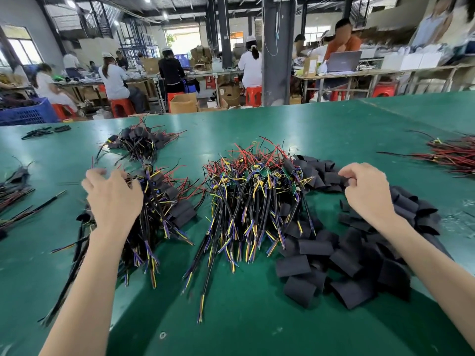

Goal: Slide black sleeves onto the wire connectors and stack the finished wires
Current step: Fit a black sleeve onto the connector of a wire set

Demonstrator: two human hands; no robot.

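Note:
A heap of unsleeved wires point(257, 191) with small green boards and red, yellow and blue leads lies at the centre of the green table point(257, 325). Right of it spreads a pile of loose black sleeves point(316, 247). A stack of sleeved wires point(174, 209) lies to the left. My left hand point(113, 199) hovers over that stack with its fingers spread and relaxed, its fingertips at the stack's far end. My right hand point(365, 191) is above the sleeve pile, fingers loosely curled downward. I see nothing held in it.
A second heap of sleeved wires point(140, 142) sits farther back on the left. Red and black wires point(452, 155) lie at the right edge, more wire bundles point(15, 191) at the left edge. A blue crate point(25, 113) stands beyond the table. People work at benches behind.

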